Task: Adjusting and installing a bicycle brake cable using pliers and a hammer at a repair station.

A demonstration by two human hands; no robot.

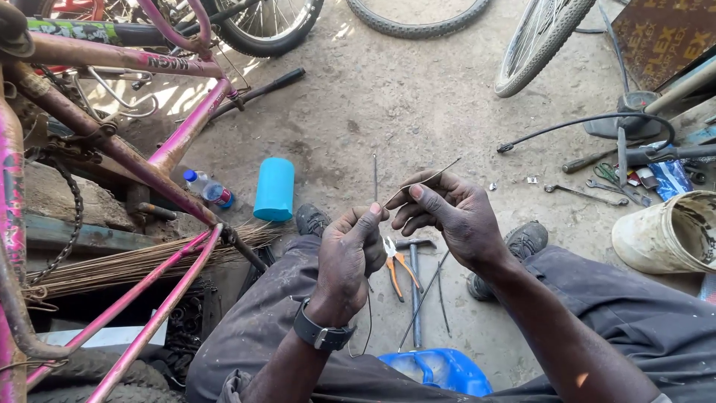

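Head view looks down on a seated person's two hands, raised between the knees so the work sits close under the eyes. Left hand (350, 250), a watch on its wrist, has its fingers closed around the lower part of a thin metal spoke (425, 177), steadying it. Right hand (447, 213) pinches the same spoke between thumb and fingertips, and the free end angles up and to the right beyond it.

On the concrete floor (418, 97) directly below lie orange-handled pliers (399, 270) and a hammer (415, 287), kept within easy reach. A pink bicycle frame (160, 160) stands to the left, a blue cylinder (275, 189) near it, and a dirty white bucket (667, 235) to the right.
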